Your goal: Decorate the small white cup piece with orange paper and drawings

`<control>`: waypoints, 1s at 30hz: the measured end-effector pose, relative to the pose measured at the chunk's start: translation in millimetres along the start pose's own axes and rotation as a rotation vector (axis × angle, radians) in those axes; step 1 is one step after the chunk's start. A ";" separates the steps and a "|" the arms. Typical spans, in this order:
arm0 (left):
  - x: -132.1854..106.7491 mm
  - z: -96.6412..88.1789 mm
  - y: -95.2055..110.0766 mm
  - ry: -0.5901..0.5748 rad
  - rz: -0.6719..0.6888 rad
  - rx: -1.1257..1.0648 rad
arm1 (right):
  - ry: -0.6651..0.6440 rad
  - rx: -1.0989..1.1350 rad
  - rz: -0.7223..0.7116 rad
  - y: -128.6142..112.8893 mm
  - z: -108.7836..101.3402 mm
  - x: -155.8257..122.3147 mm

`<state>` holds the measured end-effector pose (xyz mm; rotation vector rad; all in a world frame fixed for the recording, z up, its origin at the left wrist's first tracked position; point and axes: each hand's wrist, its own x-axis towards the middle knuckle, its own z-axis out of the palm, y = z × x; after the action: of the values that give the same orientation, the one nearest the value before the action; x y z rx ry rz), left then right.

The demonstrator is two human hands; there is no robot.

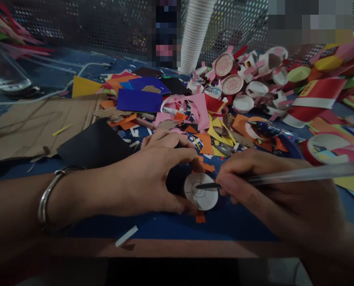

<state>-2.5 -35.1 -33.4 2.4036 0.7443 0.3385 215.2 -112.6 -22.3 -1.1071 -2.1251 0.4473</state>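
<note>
A small white paper disc (201, 192), the round bottom of a cut cup with faint pen lines on it, lies on the blue table surface (171, 226). My left hand (153, 174) pinches its left edge between thumb and fingers and holds it steady; a metal bangle (47, 196) circles that wrist. My right hand (272, 186) grips a clear-barrelled pen (287, 175), and the pen's dark tip rests on the disc's middle.
Coloured paper scraps (195, 119) litter the table behind my hands. Several cut white cup bottoms (242, 85) pile up at the back right, next to a tall stack of white cups (195, 35). Black paper (93, 145) and brown cardboard (37, 123) lie to the left.
</note>
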 end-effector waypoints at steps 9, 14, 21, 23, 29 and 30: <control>-1.3 0.1 -0.1 -0.001 0.006 -0.002 | 0.054 -0.007 -0.003 -0.1 3.8 -1.1; -2.3 -0.7 0.4 -0.015 -0.020 -0.005 | 0.074 0.004 -0.018 1.6 6.7 -0.6; -2.0 -0.8 0.9 -0.027 -0.026 0.003 | 0.074 0.001 -0.030 4.3 6.8 -1.6; -2.2 -1.0 1.0 -0.023 -0.018 0.005 | 0.071 0.003 -0.033 4.9 6.9 -1.5; -1.6 -2.7 2.3 -0.040 -0.037 -0.001 | 0.075 -0.082 -0.053 6.6 9.6 -0.9; -1.3 -2.9 2.5 -0.042 -0.038 -0.002 | 0.078 -0.098 -0.055 6.4 9.9 -1.0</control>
<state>-3.6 -36.2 -29.7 2.3839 0.7695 0.2719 212.3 -109.6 -33.3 -1.0989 -2.1227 0.2728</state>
